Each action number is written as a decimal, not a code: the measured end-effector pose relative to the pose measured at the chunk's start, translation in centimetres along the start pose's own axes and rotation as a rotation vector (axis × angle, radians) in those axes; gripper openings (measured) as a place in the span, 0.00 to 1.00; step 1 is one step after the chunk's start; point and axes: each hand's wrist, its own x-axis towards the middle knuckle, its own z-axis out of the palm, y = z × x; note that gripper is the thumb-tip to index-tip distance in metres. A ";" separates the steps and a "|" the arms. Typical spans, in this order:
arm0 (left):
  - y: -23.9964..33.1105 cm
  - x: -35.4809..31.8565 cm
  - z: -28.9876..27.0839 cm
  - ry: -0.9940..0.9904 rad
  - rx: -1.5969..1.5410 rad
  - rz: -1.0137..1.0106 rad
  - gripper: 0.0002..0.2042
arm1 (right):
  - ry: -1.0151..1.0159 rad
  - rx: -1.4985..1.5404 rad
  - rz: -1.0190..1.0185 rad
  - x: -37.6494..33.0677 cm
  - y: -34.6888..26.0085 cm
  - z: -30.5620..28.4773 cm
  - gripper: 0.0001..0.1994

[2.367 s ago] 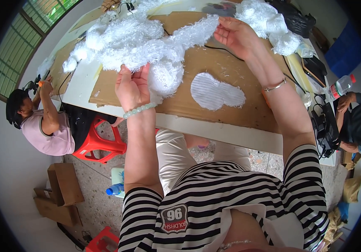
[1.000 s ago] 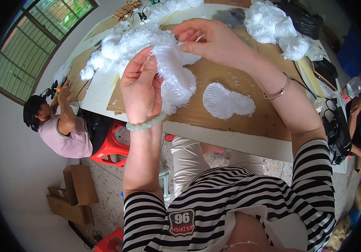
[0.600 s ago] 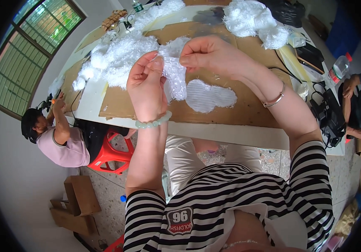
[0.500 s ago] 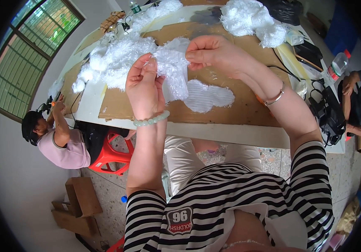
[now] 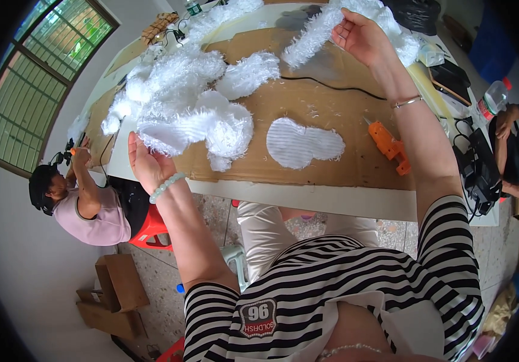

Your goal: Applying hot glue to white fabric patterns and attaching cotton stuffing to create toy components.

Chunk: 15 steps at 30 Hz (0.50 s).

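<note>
White plush (image 5: 178, 130), likely soft, light and best pinched by its edges, is touching the half-curled left hand (image 5: 151, 164) at nine o'clock and right hand (image 5: 357, 40) at one, grips unclear.

- Pale green bead bracelet (image 5: 167, 187) behind left fingers (image 5: 132, 145)
- Silver bangle (image 5: 408, 102) behind right fingers (image 5: 351, 16)
- Black-and-white striped shirt (image 5: 338, 259), white collar (image 5: 413, 321)
- Shield-shaped chest badge (image 5: 258, 318)
- White trousers (image 5: 265, 229)

A head-worn fisheye (left of a pair) looks steeply down over the nearby table (image 5: 356, 207).
</note>
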 end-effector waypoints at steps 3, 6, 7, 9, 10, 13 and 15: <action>1.1 0.9 -2.0 0.000 -0.010 0.022 0.13 | -0.006 0.019 0.000 2.3 0.3 0.1 0.08; 1.9 0.8 -2.6 -0.024 0.019 0.040 0.13 | 0.167 -0.294 -0.080 2.3 0.6 3.8 0.07; 2.2 0.5 -2.2 -0.043 0.038 0.047 0.13 | 0.167 -0.294 -0.075 3.6 1.4 3.8 0.07; 2.3 0.0 -0.9 -0.073 0.042 0.036 0.13 | -0.180 -0.327 -0.292 6.6 3.0 3.3 0.04; 2.5 -0.2 -0.5 -0.098 0.047 0.030 0.13 | -0.108 -0.520 -0.309 7.0 4.2 4.6 0.03; 1.8 0.1 1.0 -0.123 0.009 -0.007 0.13 | -0.280 -0.939 0.014 5.9 8.1 10.5 0.17; 1.1 0.6 3.3 -0.179 0.023 -0.072 0.14 | -0.370 -1.109 -0.073 6.2 9.6 11.5 0.20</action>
